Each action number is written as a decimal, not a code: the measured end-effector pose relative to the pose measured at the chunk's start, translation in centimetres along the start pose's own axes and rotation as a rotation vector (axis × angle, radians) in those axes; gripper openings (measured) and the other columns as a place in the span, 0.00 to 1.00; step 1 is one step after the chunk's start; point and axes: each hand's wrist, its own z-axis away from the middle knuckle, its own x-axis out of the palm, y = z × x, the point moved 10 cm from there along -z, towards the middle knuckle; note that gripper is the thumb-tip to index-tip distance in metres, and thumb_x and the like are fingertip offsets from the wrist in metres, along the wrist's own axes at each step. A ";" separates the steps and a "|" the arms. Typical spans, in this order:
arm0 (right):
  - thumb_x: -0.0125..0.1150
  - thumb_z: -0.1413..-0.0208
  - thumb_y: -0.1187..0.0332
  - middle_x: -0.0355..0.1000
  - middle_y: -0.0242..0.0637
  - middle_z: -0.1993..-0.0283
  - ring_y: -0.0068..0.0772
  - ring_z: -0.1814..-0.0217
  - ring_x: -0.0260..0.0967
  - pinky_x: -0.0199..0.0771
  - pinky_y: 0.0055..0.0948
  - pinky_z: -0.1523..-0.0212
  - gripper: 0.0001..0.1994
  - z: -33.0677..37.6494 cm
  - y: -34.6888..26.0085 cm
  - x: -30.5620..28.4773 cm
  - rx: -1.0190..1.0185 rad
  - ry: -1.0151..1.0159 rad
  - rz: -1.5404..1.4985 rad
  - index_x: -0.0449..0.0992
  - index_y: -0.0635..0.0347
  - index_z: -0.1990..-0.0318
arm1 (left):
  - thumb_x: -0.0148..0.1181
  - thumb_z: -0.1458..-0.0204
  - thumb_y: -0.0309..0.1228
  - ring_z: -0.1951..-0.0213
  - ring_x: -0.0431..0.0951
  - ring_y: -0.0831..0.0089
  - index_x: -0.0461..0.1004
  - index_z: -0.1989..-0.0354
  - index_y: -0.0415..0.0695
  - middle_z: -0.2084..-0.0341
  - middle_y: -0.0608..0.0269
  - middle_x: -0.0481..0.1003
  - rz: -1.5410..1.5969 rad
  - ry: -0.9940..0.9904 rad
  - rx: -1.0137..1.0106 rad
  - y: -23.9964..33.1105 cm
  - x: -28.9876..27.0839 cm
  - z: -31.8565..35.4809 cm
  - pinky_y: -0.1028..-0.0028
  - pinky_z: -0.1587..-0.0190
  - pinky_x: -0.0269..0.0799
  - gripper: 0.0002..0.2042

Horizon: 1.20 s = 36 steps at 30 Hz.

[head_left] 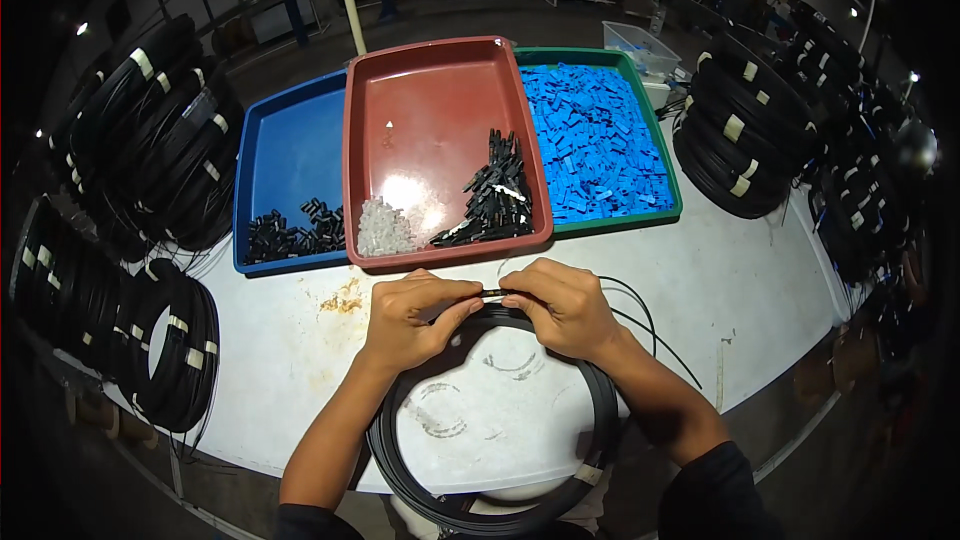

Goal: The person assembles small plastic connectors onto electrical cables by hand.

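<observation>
Between my two hands is a small black connector (493, 293), held level at about the middle of the view. My left hand (415, 318) pinches its left end between thumb and forefinger. The thumb and fingers of my right hand (565, 306) close on its right end. Fingertips cover much of the piece, so its exact shape is hidden. Below my hands a coil of black cable (606, 405) rests on the white table, reaching over its near edge, with a pale tape band around it. Thin black cable (652, 325) loops out beyond my right hand.
Past my hands stand a blue tray (290, 125) with black pieces, a red tray (440, 90) with clear and black pieces, and a green tray (665, 175) full of blue pieces. Stacked cable coils flank the white table (740, 320), at left (165, 350) and right (745, 130).
</observation>
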 end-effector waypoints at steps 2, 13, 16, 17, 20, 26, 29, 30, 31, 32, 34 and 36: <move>0.70 0.50 0.77 0.74 0.40 0.70 0.43 0.72 0.74 0.73 0.36 0.71 0.08 0.2 0.6 -0.2 0.032 -0.002 0.039 0.80 0.61 0.62 | 0.75 0.55 0.25 0.67 0.85 0.66 0.86 0.62 0.40 0.68 0.56 0.85 -0.109 0.026 0.023 0.5 -0.2 -0.4 0.70 0.59 0.76 0.11; 0.67 0.47 0.77 0.77 0.42 0.68 0.41 0.71 0.75 0.74 0.35 0.70 0.05 0.3 4.6 -4.0 0.185 0.223 0.181 0.82 0.62 0.62 | 0.73 0.53 0.25 0.62 0.84 0.64 0.85 0.58 0.38 0.65 0.54 0.85 -0.089 -0.019 -0.156 -1.4 -0.3 -0.7 0.68 0.53 0.76 0.12; 0.66 0.47 0.77 0.76 0.41 0.69 0.43 0.72 0.74 0.73 0.37 0.71 0.05 0.4 5.5 -6.9 0.182 0.357 0.319 0.81 0.62 0.63 | 0.73 0.53 0.26 0.60 0.83 0.63 0.86 0.58 0.40 0.66 0.54 0.84 -0.167 -0.097 -0.112 -1.0 0.6 -3.1 0.67 0.54 0.76 0.13; 0.66 0.47 0.77 0.76 0.41 0.69 0.43 0.72 0.74 0.73 0.37 0.71 0.05 0.4 5.6 -6.9 0.185 0.364 0.311 0.81 0.62 0.63 | 0.73 0.54 0.26 0.60 0.82 0.63 0.86 0.58 0.41 0.66 0.54 0.84 -0.210 -0.125 -0.126 -1.3 0.6 -3.8 0.67 0.55 0.76 0.13; 0.67 0.47 0.73 0.71 0.37 0.70 0.45 0.73 0.75 0.75 0.39 0.73 0.06 0.7 6.2 -7.6 0.178 0.374 0.394 0.80 0.58 0.62 | 0.73 0.54 0.25 0.61 0.81 0.62 0.86 0.59 0.42 0.67 0.55 0.84 -0.238 -0.153 -0.041 -1.4 1.8 -7.1 0.66 0.57 0.76 0.12; 0.66 0.46 0.72 0.70 0.36 0.70 0.42 0.76 0.74 0.73 0.37 0.77 0.04 1.0 7.5 -7.4 0.224 0.375 0.464 0.77 0.58 0.64 | 0.71 0.55 0.24 0.58 0.79 0.58 0.84 0.58 0.44 0.64 0.59 0.83 -0.371 -0.335 0.232 -1.2 6.5 -13.5 0.62 0.52 0.72 0.13; 0.66 0.45 0.71 0.69 0.36 0.71 0.43 0.76 0.73 0.72 0.38 0.78 0.04 1.1 7.8 -7.6 0.240 0.379 0.483 0.76 0.57 0.64 | 0.71 0.54 0.25 0.56 0.78 0.60 0.84 0.58 0.45 0.64 0.61 0.83 -0.459 -0.382 0.404 -2.1 9.1 -16.1 0.63 0.52 0.71 0.13; 0.66 0.45 0.72 0.72 0.37 0.70 0.44 0.76 0.74 0.73 0.38 0.77 0.04 1.2 8.3 -7.5 0.267 0.353 0.480 0.78 0.59 0.63 | 0.71 0.54 0.26 0.55 0.78 0.61 0.84 0.58 0.46 0.63 0.62 0.83 -0.488 -0.398 0.408 -2.4 9.9 -17.0 0.62 0.51 0.71 0.13; 0.66 0.45 0.73 0.74 0.39 0.69 0.45 0.76 0.75 0.73 0.38 0.77 0.04 1.3 8.8 -7.3 0.295 0.330 0.477 0.79 0.60 0.62 | 0.71 0.54 0.26 0.55 0.78 0.61 0.84 0.58 0.46 0.63 0.62 0.83 -0.489 -0.399 0.413 -2.7 10.5 -17.9 0.62 0.51 0.71 0.13; 0.67 0.45 0.73 0.74 0.39 0.69 0.45 0.76 0.75 0.74 0.38 0.77 0.04 1.3 8.9 -7.2 0.294 0.334 0.481 0.79 0.60 0.63 | 0.70 0.54 0.26 0.54 0.78 0.61 0.84 0.58 0.46 0.62 0.62 0.83 -0.491 -0.406 0.421 -3.2 11.2 -18.8 0.62 0.51 0.71 0.13; 0.67 0.45 0.73 0.74 0.39 0.70 0.45 0.76 0.75 0.74 0.38 0.77 0.04 1.3 9.0 -7.2 0.294 0.336 0.482 0.79 0.60 0.63 | 0.70 0.54 0.27 0.53 0.77 0.61 0.84 0.58 0.46 0.61 0.62 0.83 -0.504 -0.425 0.430 -4.4 12.8 -20.2 0.62 0.49 0.70 0.13; 0.67 0.45 0.73 0.75 0.39 0.70 0.44 0.77 0.75 0.73 0.38 0.77 0.04 1.5 8.9 -7.4 0.288 0.337 0.478 0.80 0.61 0.63 | 0.70 0.53 0.27 0.53 0.77 0.61 0.84 0.58 0.46 0.61 0.62 0.83 -0.499 -0.438 0.462 -4.9 14.2 -21.5 0.62 0.49 0.70 0.13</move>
